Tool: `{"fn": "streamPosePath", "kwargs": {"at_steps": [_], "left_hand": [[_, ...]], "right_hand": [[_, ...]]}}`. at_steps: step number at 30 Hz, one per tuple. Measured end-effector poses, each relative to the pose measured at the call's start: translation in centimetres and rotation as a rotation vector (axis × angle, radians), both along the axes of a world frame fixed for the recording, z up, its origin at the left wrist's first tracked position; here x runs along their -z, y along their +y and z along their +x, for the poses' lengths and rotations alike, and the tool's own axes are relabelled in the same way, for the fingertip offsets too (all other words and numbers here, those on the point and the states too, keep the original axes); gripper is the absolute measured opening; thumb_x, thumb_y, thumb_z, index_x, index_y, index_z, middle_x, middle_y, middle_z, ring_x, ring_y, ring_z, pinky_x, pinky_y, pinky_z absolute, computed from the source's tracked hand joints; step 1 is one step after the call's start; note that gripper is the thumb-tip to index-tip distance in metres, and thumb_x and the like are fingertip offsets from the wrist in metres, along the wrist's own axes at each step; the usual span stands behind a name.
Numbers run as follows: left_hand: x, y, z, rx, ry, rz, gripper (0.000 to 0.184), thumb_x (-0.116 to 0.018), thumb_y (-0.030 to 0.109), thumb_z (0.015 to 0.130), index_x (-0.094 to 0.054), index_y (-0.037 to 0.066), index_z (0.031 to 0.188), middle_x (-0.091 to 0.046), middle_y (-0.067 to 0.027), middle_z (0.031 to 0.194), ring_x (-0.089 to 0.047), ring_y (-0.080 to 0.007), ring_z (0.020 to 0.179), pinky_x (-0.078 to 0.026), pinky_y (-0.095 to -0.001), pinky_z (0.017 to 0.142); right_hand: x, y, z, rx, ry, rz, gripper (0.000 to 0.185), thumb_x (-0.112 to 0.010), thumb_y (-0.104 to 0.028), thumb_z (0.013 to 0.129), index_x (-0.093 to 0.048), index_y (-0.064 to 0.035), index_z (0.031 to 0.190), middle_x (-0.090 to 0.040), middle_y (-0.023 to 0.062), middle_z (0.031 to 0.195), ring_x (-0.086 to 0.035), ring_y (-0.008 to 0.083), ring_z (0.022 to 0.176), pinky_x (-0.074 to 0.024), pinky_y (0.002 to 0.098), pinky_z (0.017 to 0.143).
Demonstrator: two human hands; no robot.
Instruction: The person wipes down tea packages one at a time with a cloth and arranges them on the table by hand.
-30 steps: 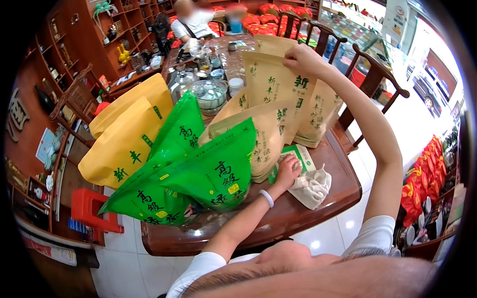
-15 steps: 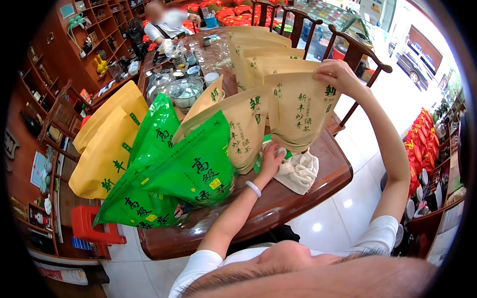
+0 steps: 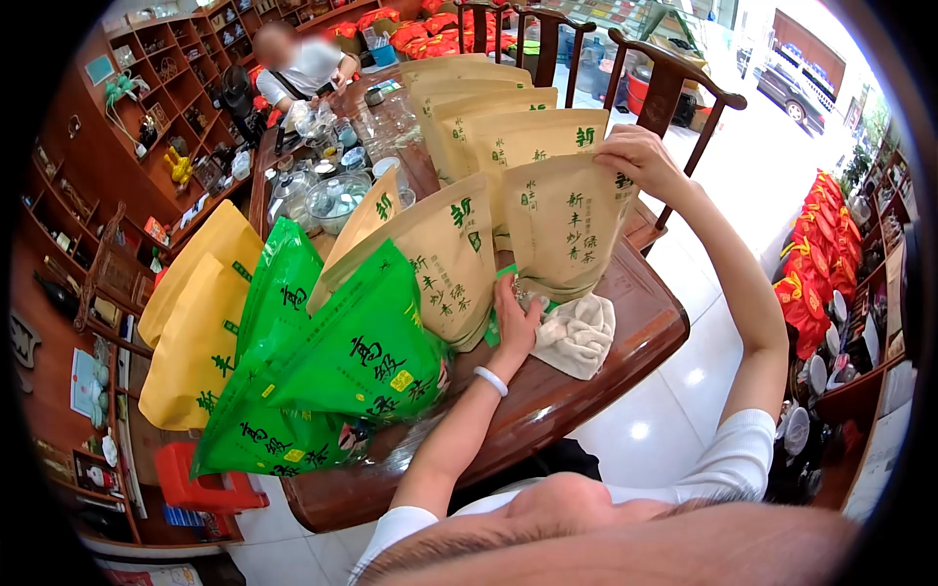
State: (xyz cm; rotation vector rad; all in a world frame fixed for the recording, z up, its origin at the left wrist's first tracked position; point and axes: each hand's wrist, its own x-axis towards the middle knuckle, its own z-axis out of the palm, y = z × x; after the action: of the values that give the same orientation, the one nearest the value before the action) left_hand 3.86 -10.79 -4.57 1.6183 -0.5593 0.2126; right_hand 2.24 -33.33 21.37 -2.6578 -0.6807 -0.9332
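Note:
A tan stand-up tea bag point(image 3: 557, 220) with green and black lettering stands near the table's right end. My right hand point(image 3: 640, 161) pinches its upper right corner. Low on the same bag, my left hand point(image 3: 516, 327) has thumb and fingers around the bottom left corner; part of that grip is hidden. A small green packet point(image 3: 500, 303) shows beside my left fingers. Just right of that hand lies a crumpled off-white cloth point(image 3: 576, 337). Another tan tea bag point(image 3: 445, 259) stands to the left, behind large shiny green bags point(image 3: 362, 356).
More tan bags point(image 3: 479, 103) stand in a row behind. Yellow bags point(image 3: 195, 332) are at the left. Glass teaware point(image 3: 337, 200) sits on the dark wooden table point(image 3: 508, 410). A seated person point(image 3: 318, 68) is at the far end. Wooden chairs point(image 3: 674, 83) line the right side.
The view has shifted slightly, so the table and bags appear a little further left. Both hands stay at the same tan bag; my left fingers show slightly more spread.

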Motion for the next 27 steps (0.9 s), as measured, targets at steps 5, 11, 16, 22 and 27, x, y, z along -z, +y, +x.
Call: {"fn": "streamPosePath", "kwargs": {"at_steps": [5,11,16,22,27], "left_hand": [[-0.3,0.2,0.4,0.274,0.144,-0.140,0.066,-0.055,0.008,0.081,-0.018,-0.003,0.135,-0.028,-0.0194,0.135,-0.032,-0.0246,0.124,-0.028,-0.0337,0.100],[0.4,-0.1,1.2,0.326,0.331,-0.245,0.051,-0.053,0.012,0.086,-0.031,-0.005,0.130,-0.046,-0.0144,0.123,-0.045,-0.0185,0.111,-0.035,-0.0293,0.094],[0.8,0.2,1.3,0.269,0.267,-0.170,0.044,-0.055,0.017,0.086,-0.042,-0.006,0.122,-0.056,-0.0127,0.109,-0.054,-0.0156,0.096,-0.042,-0.0274,0.083],[1.6,0.1,1.8,0.272,0.330,-0.122,0.044,-0.055,0.016,0.087,-0.042,-0.005,0.123,-0.057,-0.0127,0.109,-0.055,-0.0155,0.095,-0.043,-0.0273,0.082],[2.4,-0.5,1.4,0.261,0.259,-0.160,0.043,-0.055,0.012,0.085,-0.043,-0.004,0.123,-0.057,-0.0140,0.111,-0.056,-0.0176,0.096,-0.044,-0.0285,0.082]], "right_hand": [[0.8,0.8,-1.3,0.085,-0.206,-0.060,0.016,-0.060,-0.011,0.076,-0.060,-0.0040,0.090,-0.060,0.0078,0.085,-0.054,0.0261,0.084,-0.0414,0.0362,0.077],[8.4,9.3,-10.5,-0.101,0.136,0.067,0.043,-0.073,-0.024,0.063,-0.060,-0.0101,0.102,-0.056,0.0098,0.104,-0.051,0.0296,0.099,-0.0376,0.0428,0.088],[19.9,10.6,-13.7,0.171,0.279,0.005,0.041,-0.073,-0.025,0.064,-0.060,-0.0137,0.100,-0.056,0.0083,0.104,-0.051,0.0273,0.099,-0.0334,0.0418,0.090],[20.9,9.7,-14.1,0.019,0.183,0.622,0.035,-0.073,-0.008,0.060,-0.061,-0.0055,0.092,-0.061,0.0117,0.087,-0.059,0.0289,0.081,-0.0458,0.0349,0.073],[11.3,6.0,-10.1,0.120,-0.270,0.606,0.026,-0.067,0.000,0.070,-0.056,0.0011,0.094,-0.059,0.0093,0.090,-0.057,0.0176,0.082,-0.0461,0.0273,0.070]]}}
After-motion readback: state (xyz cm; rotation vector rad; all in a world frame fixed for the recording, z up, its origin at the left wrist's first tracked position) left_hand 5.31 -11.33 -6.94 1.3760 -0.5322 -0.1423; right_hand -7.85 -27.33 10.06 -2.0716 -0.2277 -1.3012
